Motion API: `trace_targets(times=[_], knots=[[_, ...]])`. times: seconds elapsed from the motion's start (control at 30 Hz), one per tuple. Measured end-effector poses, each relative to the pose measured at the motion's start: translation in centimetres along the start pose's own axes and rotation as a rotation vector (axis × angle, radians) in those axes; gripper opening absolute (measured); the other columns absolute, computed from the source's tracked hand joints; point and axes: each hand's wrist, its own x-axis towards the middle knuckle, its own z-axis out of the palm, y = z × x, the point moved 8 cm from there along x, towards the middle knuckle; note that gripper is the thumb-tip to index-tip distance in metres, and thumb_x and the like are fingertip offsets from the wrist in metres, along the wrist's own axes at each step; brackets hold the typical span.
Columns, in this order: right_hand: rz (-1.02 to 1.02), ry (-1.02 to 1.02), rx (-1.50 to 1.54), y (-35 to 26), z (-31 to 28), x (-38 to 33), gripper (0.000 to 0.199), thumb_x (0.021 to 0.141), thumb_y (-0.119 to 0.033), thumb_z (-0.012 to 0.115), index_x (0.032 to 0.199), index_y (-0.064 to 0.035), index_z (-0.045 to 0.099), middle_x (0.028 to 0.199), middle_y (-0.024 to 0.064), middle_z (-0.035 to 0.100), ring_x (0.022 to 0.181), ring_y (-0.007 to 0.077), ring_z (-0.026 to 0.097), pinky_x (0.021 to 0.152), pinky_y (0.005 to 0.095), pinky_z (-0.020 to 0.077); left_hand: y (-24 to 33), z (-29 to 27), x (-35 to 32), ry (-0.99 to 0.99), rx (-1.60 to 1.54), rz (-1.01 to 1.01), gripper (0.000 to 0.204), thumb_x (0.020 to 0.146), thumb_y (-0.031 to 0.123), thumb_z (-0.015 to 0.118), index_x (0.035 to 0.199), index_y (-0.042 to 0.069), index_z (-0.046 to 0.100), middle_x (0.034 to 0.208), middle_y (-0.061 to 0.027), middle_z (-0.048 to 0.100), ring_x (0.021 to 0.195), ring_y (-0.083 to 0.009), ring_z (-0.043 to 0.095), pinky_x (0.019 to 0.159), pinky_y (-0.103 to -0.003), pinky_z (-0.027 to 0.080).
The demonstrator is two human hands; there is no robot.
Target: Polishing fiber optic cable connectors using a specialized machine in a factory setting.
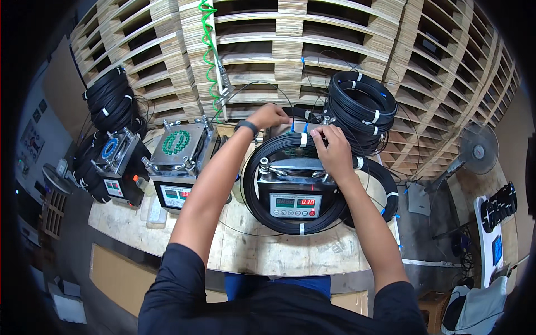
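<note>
A coil of black cable (pixel 302 229), bound with white bands, hangs around the front of a metal polishing machine (pixel 326 206) with a lit red display. At its top, my right hand (pixel 333 149) has bent fingers over the coil. My left hand (pixel 270 116), a dark band on its wrist, reaches behind the coil with fingertips pinched together above the machine's top. What they pinch is too small to make out. Two blue connectors (pixel 293 127) stand up between my hands. Green pieces on the machine's top plate are mostly hidden by the coil.
To the left stand a second polishing machine (pixel 177 143) with a green ring and a smaller one (pixel 110 149) with a blue ring. Stacked black coils (pixel 365 109) rise at the back right. Behind are wooden pallets (pixel 335 42), a green spiral hose (pixel 207 33) and, right, a fan (pixel 477 151).
</note>
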Motion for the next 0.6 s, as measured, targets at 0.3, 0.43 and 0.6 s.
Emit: trace_targets(times=[0.3, 0.43, 0.6], knots=[[0.102, -0.023, 0.017, 1.1, -0.1, -0.2, 0.021, 0.096, -0.020, 0.064, 0.095, 0.0005, 0.067, 0.091, 0.0137, 0.066, 0.087, 0.0313, 0.062, 0.079, 0.0385, 0.0493, -10.1, 2.5, 1.6, -0.135, -0.879, -0.707, 0.022, 0.102, 0.028, 0.059, 0.089, 0.012, 0.067, 0.080, -0.0027, 0.071, 0.068, -0.0139, 0.065, 0.059, -0.029, 0.051], [0.112, -0.029, 0.060, 0.7, 0.2, 0.2, 0.022, 0.096, -0.021, 0.063, 0.095, 0.0009, 0.067, 0.093, 0.0153, 0.067, 0.088, 0.0327, 0.063, 0.079, 0.0392, 0.0495, -10.9, 1.9, 0.2, 0.109, -1.071, -0.521, 0.020, 0.100, 0.028, 0.062, 0.093, 0.010, 0.064, 0.088, -0.0065, 0.071, 0.081, -0.0236, 0.069, 0.077, -0.038, 0.056], [0.116, -0.015, 0.112, 0.1, 0.7, 0.6, 0.024, 0.096, -0.021, 0.063, 0.095, 0.0018, 0.066, 0.091, 0.0157, 0.067, 0.086, 0.0330, 0.063, 0.078, 0.0388, 0.0493, -14.4, 1.5, -1.9, 0.245, -1.307, -0.516, 0.019, 0.096, 0.031, 0.070, 0.089, 0.014, 0.066, 0.073, -0.0019, 0.066, 0.061, -0.0171, 0.059, 0.061, -0.033, 0.046]])
